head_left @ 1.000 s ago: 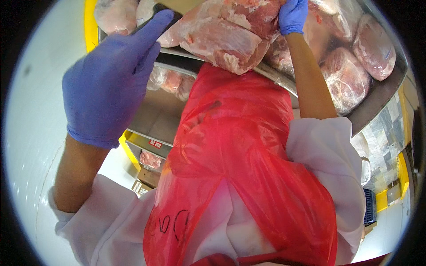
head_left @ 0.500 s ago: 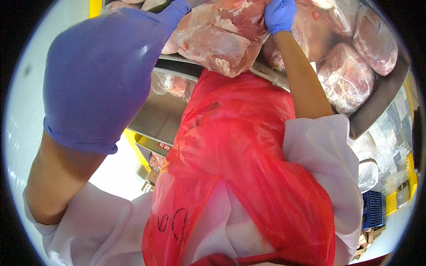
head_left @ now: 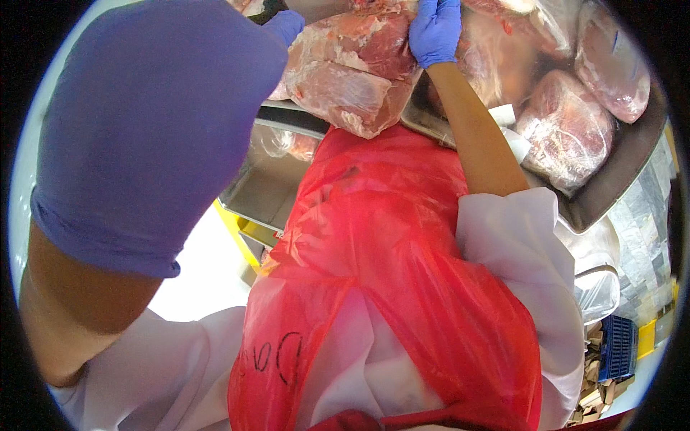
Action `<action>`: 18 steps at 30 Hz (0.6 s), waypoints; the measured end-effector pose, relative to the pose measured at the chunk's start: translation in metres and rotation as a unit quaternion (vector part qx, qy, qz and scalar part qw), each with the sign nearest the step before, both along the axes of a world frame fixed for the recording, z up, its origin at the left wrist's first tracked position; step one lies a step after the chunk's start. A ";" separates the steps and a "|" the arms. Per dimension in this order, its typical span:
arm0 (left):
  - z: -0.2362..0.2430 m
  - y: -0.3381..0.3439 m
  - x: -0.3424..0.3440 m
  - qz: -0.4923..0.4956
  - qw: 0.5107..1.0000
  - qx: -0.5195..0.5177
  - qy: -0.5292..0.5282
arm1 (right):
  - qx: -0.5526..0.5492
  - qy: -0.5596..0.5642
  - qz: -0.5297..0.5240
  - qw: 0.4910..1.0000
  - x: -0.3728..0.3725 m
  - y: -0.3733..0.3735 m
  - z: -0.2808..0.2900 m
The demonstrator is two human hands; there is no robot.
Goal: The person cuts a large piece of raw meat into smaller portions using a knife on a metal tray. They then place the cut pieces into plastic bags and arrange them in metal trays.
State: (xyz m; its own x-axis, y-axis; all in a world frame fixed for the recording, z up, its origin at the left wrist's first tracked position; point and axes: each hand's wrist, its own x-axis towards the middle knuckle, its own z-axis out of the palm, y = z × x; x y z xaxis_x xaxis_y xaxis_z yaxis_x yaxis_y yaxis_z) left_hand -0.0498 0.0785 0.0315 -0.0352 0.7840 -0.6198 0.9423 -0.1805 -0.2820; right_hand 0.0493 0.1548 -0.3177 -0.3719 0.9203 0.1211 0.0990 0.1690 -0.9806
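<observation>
A large piece of raw meat (head_left: 345, 79), pink with pale fat, lies in front of me over the near edge of a dark tray. My right hand (head_left: 435, 36), in a blue glove, is at its upper right edge, fingers drawn together on it; the fingertips run to the top of the picture. My left hand (head_left: 158, 129), also blue-gloved, looms large and close at the left. One of its digits points toward the meat, while the other fingers are hidden or cut off. Beside that digit shows a flat grey surface (head_left: 320, 8), its kind unclear.
Plastic-wrapped meat pieces (head_left: 564, 129) fill the dark tray (head_left: 625, 165) at the right, with a white paper scrap (head_left: 503, 115) near my forearm. Below left is a metal shelf (head_left: 262, 179) with a yellow frame (head_left: 237, 230). A blue crate (head_left: 618, 348) stands low at the right.
My right hand has shifted left and slightly down along the meat. My left hand has come closer and looks larger. The grey surface now shows above the meat, and more of the white scrap shows.
</observation>
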 end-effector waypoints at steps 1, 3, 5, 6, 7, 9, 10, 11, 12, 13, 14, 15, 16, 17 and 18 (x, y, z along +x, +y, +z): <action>0.000 0.004 0.000 0.001 1.000 -0.007 0.000 | 0.017 -0.011 -0.001 1.000 0.002 0.000 -0.001; 0.003 0.011 -0.001 0.004 1.000 -0.019 0.001 | 0.023 -0.010 -0.003 1.000 0.001 0.001 0.001; 0.001 0.019 -0.002 0.009 0.999 -0.033 0.003 | 0.000 0.010 -0.012 1.000 -0.001 0.003 0.003; 0.001 0.022 -0.002 0.012 0.999 -0.042 0.003 | -0.003 0.014 -0.009 1.000 0.000 0.002 0.003; 0.002 0.024 -0.001 0.022 0.998 -0.052 0.002 | -0.005 0.019 -0.006 1.000 0.001 0.002 0.004; 0.001 0.025 -0.003 0.044 0.996 -0.075 0.003 | -0.015 0.026 -0.005 1.000 0.003 0.000 0.003; 0.002 0.024 -0.002 0.062 0.994 -0.087 0.005 | -0.021 0.032 -0.003 0.999 0.003 -0.002 0.003; 0.002 0.021 -0.001 0.083 0.991 -0.101 0.007 | -0.031 0.035 -0.001 0.999 0.004 -0.005 0.003; 0.002 0.018 -0.001 0.105 0.988 -0.115 0.010 | -0.035 0.040 -0.003 0.999 0.004 -0.008 0.002; -0.005 0.018 -0.008 0.115 0.987 -0.114 -0.001 | -0.034 0.040 -0.017 0.998 0.003 -0.006 0.000; -0.013 0.015 -0.014 0.132 0.985 -0.108 -0.023 | -0.033 0.039 -0.031 0.998 0.003 -0.005 -0.002; -0.025 0.003 -0.023 0.154 0.982 -0.087 -0.062 | -0.032 0.040 -0.042 0.998 0.003 -0.001 -0.004; -0.036 -0.009 -0.027 0.180 0.977 -0.068 -0.095 | -0.034 0.046 -0.049 0.997 0.005 0.002 -0.005; -0.042 -0.026 -0.022 0.181 0.978 -0.056 -0.089 | -0.036 0.064 -0.041 0.996 0.007 0.000 -0.002; -0.047 -0.035 -0.021 0.194 0.976 -0.048 -0.084 | -0.043 0.061 -0.038 0.997 0.006 -0.002 -0.003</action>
